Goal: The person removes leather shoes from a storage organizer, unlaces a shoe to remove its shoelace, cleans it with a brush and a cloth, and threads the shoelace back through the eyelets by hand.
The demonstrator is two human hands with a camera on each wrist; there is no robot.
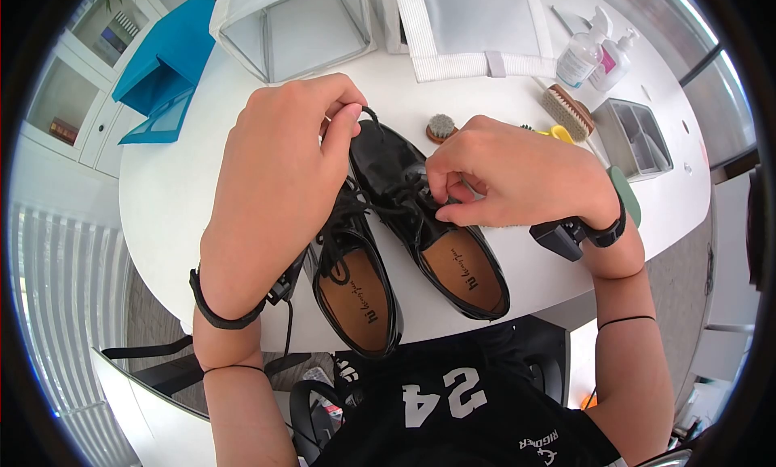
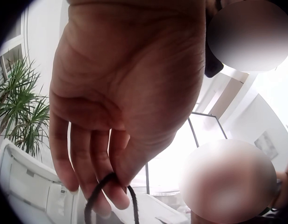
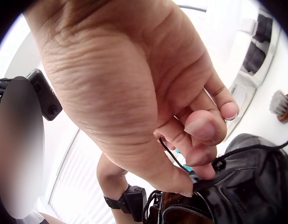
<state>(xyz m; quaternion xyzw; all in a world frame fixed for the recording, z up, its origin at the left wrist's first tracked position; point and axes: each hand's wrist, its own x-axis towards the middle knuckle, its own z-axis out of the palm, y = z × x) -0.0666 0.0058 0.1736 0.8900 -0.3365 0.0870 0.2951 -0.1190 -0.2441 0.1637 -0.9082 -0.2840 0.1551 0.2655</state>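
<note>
Two glossy black lace-up shoes stand side by side at the table's front, tan insoles showing: a left shoe [image 1: 356,293] and a right shoe [image 1: 465,277]. My left hand [image 1: 279,164] is raised over their toes and pinches a black shoelace [image 2: 105,178] between thumb and fingers; in the left wrist view the lace loops below the fingertips. Over the right shoe's laces [image 1: 396,194] hovers my right hand [image 1: 517,172], fingers bent. In the right wrist view its thumb and fingertips [image 3: 207,172] stand slightly apart, close against the black upper.
A round brush [image 1: 440,127] and a wooden brush [image 1: 566,111] lie beyond the right hand, near a grey divided box [image 1: 634,139]. Two pump bottles stand behind; one is a clear bottle [image 1: 580,59]. White bins [image 1: 303,30] and a blue folded box [image 1: 166,63] line the back.
</note>
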